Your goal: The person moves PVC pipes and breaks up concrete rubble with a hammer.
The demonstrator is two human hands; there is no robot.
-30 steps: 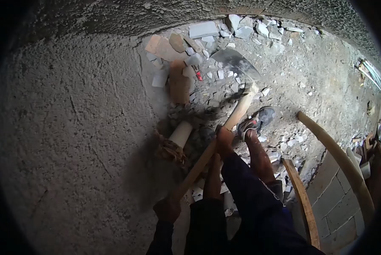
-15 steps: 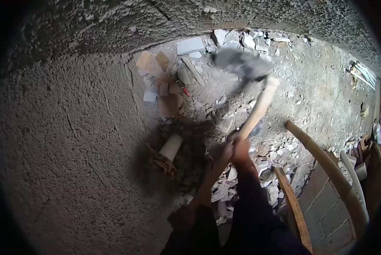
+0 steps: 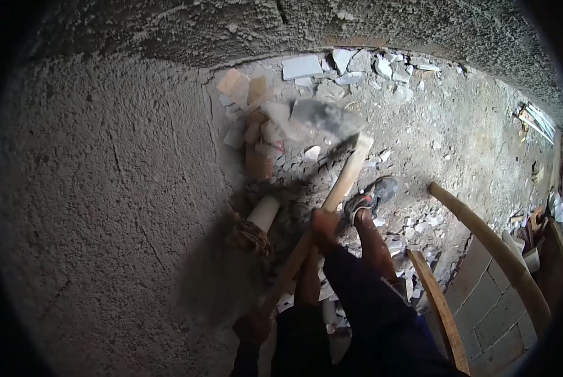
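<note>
Both my hands are wrapped round the wooden handle of a hoe [image 3: 345, 179]. My right hand [image 3: 324, 226] grips it about midway along, while my left hand [image 3: 254, 327] is closed on its lower end, in dim light. The broad grey hoe blade [image 3: 327, 118], smeared by motion, is low over the rubble. Just left of the blade, pale broken chunks [image 3: 284, 120] are blurred too. Reddish brick pieces [image 3: 258, 162] lie against the wall beside them. A shod foot [image 3: 372, 196] stands on the floor right of the handle.
A rough plastered wall [image 3: 105, 182] rises at left, another [image 3: 394, 22] across the far side. A white pipe [image 3: 264, 215] with cord wrapped round it stands near the left wall. At right are a bamboo pole [image 3: 492, 242], a wooden plank [image 3: 441, 308] and grey blocks [image 3: 492, 308].
The hoe blade has moved left and a little nearer me, and both hands have shifted left and down with the handle. Pale chunks beside the blade are disturbed. The shoe is now uncovered.
</note>
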